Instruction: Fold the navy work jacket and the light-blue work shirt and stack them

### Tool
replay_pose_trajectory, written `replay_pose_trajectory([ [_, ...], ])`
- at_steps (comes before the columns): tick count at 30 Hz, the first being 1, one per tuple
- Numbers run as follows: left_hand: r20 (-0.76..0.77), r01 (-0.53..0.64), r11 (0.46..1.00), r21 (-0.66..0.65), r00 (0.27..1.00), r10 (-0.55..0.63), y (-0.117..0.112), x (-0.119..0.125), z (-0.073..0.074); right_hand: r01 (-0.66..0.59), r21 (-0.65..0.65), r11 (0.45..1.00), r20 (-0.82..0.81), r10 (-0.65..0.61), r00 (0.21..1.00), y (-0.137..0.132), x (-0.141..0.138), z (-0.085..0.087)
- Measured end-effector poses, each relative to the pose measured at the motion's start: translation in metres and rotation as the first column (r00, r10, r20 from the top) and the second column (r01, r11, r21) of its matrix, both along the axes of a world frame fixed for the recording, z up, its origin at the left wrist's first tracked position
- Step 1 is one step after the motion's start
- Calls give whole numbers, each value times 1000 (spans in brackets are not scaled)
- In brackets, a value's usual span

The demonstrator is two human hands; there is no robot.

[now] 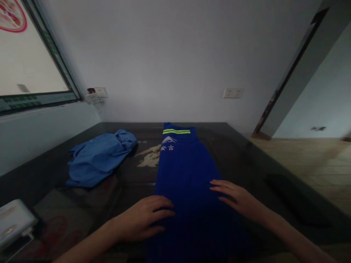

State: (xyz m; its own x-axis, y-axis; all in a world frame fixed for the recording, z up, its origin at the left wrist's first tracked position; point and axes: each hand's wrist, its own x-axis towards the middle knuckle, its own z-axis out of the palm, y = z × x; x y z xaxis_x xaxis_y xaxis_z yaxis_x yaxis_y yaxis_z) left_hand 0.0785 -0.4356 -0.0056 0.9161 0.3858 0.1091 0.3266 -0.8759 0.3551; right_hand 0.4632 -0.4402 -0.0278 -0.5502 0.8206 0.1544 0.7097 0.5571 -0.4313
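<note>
- Right up close, our left hand [145,217] lies palm down on the left edge of the dark blue cloth [186,175]. Its fingers are bent and bunched together. We cannot tell if they pinch the edge or just press on it.
- Our right hand [238,199] is a bit farther out, on the right half of the same cloth. It lies flat with its fingers stretched out and pointing left, and it holds nothing.
- The dark blue cloth is folded into one long strip. It lies in the middle of the dark table [241,153] and runs straight away from us.
- Low on our left, at the near corner of the table, sits a white box [13,219], well apart from the cloth.
- Farther out on the left lies a light blue bundle [98,159], all scrunched up. It is near the strip but does not touch it.
- At the far end of the strip we see two yellow-green stripes [176,131]. Just on our side of them is a small white sign [168,144].
- Behind the table is a pale wall with a socket plate [233,93].
- A big window [27,54] is high on our left, and a door frame [290,73] is on our right.
</note>
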Motion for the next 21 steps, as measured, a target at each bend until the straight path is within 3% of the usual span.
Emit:
replay_pose_trajectory([
  [3,-109,39,996,-74,993,-47,-15,-28,-5,29,-179,983,-60,-41,997,-56,23,-4],
  [6,-136,39,997,-63,990,-47,-29,-30,-16,-2,-180,984,-21,-2,1000,-83,27,-19],
  [13,-89,-69,997,41,993,73,-44,-12,-45,-36,4,999,149,35,988,-78,3,-44],
  [21,3,-25,997,77,1000,25,-51,-14,-44,-55,96,994,119,43,992,-98,9,-48],
])
